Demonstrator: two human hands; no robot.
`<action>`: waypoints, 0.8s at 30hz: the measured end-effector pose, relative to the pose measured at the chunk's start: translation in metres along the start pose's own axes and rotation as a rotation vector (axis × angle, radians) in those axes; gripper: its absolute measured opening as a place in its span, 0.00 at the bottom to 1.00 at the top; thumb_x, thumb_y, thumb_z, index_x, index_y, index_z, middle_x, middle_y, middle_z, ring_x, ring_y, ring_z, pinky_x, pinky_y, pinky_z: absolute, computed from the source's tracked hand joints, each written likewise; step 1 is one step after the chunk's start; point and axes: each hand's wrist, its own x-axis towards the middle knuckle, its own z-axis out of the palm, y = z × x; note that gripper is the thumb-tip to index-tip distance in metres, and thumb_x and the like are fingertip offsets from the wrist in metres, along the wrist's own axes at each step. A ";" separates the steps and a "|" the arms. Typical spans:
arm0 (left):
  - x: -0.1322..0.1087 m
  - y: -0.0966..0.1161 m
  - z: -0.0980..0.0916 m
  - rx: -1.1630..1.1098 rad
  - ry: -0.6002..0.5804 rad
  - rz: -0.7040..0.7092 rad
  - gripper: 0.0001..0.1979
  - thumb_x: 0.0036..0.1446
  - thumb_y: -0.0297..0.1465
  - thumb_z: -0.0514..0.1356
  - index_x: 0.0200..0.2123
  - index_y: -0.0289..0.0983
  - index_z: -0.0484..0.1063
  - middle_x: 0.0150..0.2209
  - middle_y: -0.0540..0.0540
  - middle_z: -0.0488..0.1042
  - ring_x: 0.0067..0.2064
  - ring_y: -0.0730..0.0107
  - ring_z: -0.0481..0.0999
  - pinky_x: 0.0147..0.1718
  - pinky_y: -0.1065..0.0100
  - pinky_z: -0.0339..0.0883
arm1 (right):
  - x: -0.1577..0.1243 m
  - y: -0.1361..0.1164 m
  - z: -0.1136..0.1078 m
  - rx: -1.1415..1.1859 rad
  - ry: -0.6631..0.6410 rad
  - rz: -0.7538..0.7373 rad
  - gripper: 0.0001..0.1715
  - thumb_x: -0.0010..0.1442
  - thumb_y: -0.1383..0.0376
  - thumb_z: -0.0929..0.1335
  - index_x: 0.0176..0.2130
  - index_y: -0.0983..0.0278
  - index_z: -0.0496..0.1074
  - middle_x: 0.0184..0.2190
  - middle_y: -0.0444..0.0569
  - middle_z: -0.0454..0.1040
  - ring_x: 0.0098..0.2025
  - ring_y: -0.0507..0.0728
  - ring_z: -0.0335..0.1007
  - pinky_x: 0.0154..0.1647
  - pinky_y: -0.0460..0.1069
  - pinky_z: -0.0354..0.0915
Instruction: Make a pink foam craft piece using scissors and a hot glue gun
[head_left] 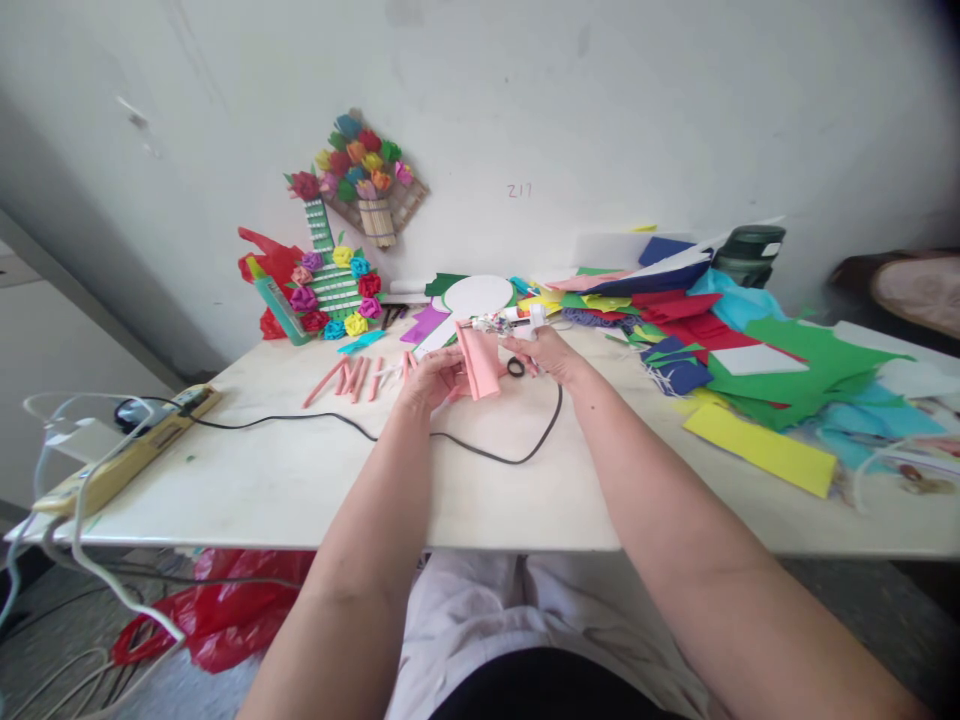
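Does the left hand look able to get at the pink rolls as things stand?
Probably yes: the pink rolls lie uncovered close by, nothing tall between, though the left hand holds a pink sheet.

Sheet (484, 366) — pink; cord (517, 461) — black.

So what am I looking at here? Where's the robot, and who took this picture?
There's no robot: these are a person's bare hands, filmed by a camera worn on that person's head, looking forward and down. The left hand holds a pink sheet; the right hand holds what looks like a glue gun. A black cord runs from the right hand across the table toward the power strip. Slim pink rolls lie left of the hands, and coloured sheets are heaped at the right.
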 end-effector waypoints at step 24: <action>-0.003 0.000 -0.002 -0.007 0.007 -0.014 0.04 0.39 0.25 0.62 0.25 0.31 0.73 0.20 0.48 0.72 0.20 0.76 0.69 0.20 0.73 0.63 | 0.016 0.018 -0.013 -0.073 0.290 0.011 0.19 0.47 0.52 0.70 0.25 0.63 0.63 0.11 0.37 0.57 0.11 0.47 0.51 0.11 0.44 0.51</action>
